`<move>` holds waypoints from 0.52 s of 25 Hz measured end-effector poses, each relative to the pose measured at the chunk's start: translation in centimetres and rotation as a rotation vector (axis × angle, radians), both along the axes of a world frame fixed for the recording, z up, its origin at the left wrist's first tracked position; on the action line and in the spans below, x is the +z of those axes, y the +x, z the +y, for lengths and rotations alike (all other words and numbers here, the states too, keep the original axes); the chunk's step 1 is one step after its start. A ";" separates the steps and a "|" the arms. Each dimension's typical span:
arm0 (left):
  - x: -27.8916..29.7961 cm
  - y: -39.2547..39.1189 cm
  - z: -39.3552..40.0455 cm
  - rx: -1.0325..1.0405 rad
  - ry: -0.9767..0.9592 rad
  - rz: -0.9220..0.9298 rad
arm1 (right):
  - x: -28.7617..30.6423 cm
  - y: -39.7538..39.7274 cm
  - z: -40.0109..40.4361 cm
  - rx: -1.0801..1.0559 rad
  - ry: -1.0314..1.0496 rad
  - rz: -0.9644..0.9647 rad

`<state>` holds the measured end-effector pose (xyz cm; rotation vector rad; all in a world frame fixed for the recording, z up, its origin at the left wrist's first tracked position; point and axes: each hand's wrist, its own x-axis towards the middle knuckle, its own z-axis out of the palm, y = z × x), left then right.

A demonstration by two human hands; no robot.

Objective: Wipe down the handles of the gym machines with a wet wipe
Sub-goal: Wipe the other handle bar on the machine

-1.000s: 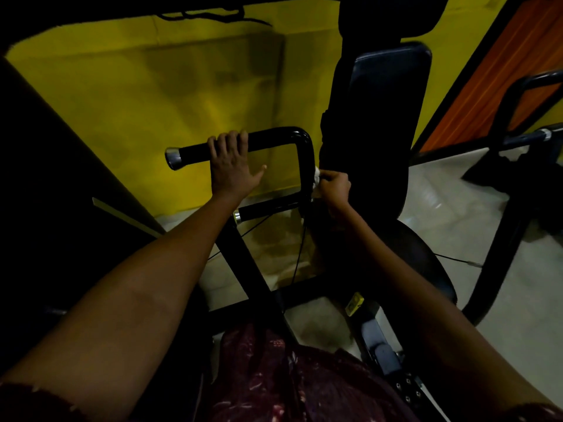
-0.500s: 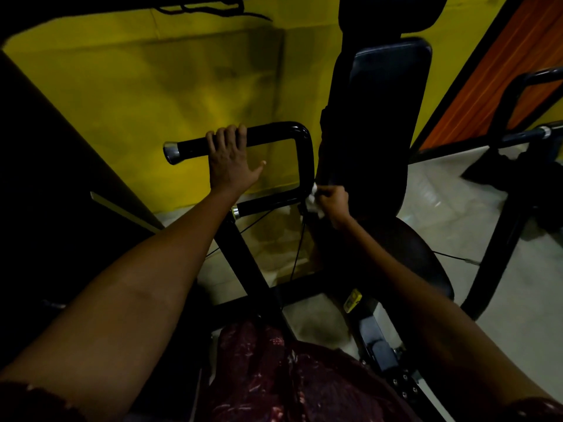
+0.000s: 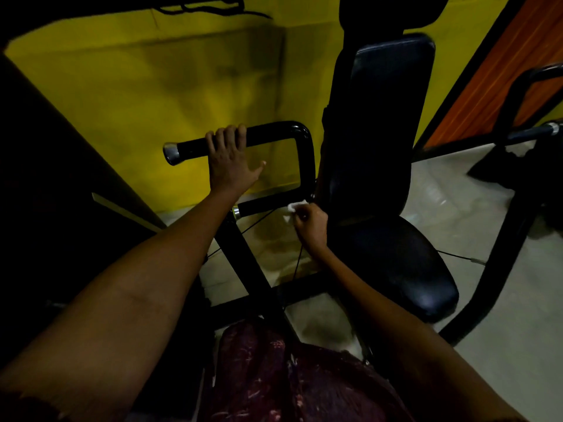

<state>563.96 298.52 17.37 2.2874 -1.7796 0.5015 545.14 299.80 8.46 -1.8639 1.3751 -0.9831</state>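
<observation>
Nearest you, your right hand point(image 3: 310, 222) is pinching the white wet wipe point(image 3: 294, 207) against the inner end of the lower handle point(image 3: 265, 205), just beside the bend in the bar, probably to clean that corner. Farther out, your left hand point(image 3: 230, 161) is hooking its fingers over the upper handle point(image 3: 195, 147), thumb spread free, seemingly steadying the frame. Beyond, the padded seat point(image 3: 396, 263) is standing against the yellow wall point(image 3: 152, 86).

The right hand point(image 3: 310, 225) hides most of the wipe point(image 3: 294, 206) (only a white corner shows); left of the left hand point(image 3: 230, 161), darkness swallows everything.
</observation>
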 end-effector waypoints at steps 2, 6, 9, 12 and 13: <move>0.0 0.0 0.0 0.004 0.000 -0.005 | 0.8 -0.7 -0.6 -0.097 -0.043 -0.107; -0.2 0.0 0.0 0.005 -0.005 -0.008 | 3.2 -0.3 -3.9 -0.215 -0.104 -0.077; -0.4 0.1 -0.2 0.004 -0.031 -0.017 | 1.2 -0.1 -3.3 -0.063 -0.074 0.034; -0.6 0.2 -0.2 -0.011 -0.059 -0.018 | 0.2 -1.2 -3.0 -0.010 -0.142 0.031; -0.6 0.2 -0.3 -0.014 -0.063 -0.016 | 1.0 -1.2 -3.7 -0.051 -0.155 0.010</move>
